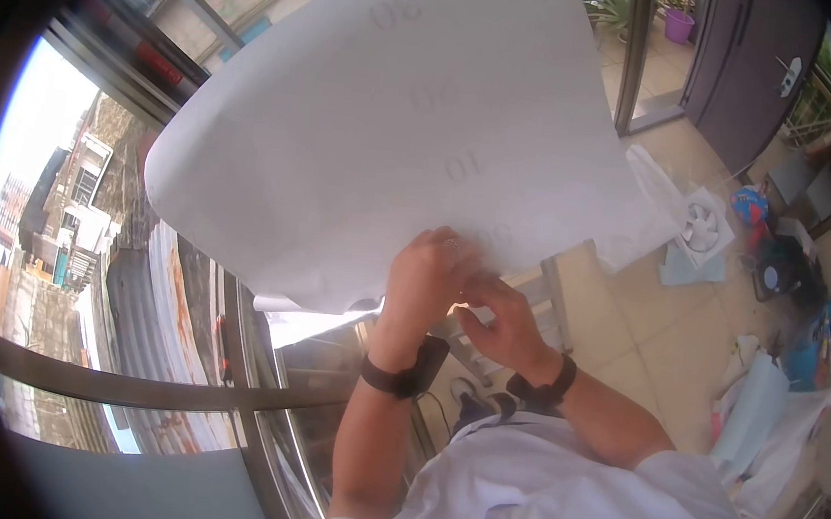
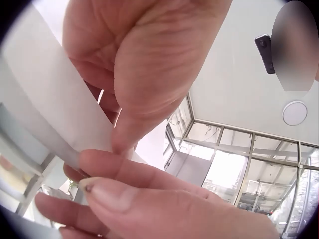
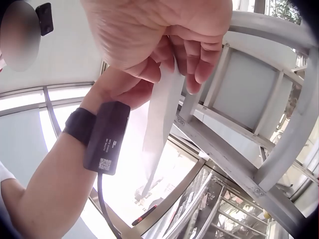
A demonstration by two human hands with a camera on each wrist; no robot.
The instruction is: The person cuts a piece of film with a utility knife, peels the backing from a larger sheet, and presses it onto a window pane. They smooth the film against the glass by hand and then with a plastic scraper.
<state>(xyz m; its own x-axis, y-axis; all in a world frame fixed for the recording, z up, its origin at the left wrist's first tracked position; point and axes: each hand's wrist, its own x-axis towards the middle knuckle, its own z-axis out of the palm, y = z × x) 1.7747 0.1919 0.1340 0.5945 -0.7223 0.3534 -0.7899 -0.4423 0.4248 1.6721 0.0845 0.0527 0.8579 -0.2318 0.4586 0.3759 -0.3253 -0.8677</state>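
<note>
A large white sheet of paper spreads out ahead of the body, its left side curving over. Faint mirrored numbers show through from its far face. My left hand grips the near edge, thumb on the near side and fingers behind the paper; its thumb shows against the sheet in the left wrist view. Close beside it, my right hand has its fingertips at the same edge. In the right wrist view, a narrow hanging part of the paper runs up between the right thumb and fingers.
Beneath the paper stands a metal-framed chair. On the tiled floor to the right lie a white fan, a black bag-like thing and a pale blue roll. Window railing runs along the left.
</note>
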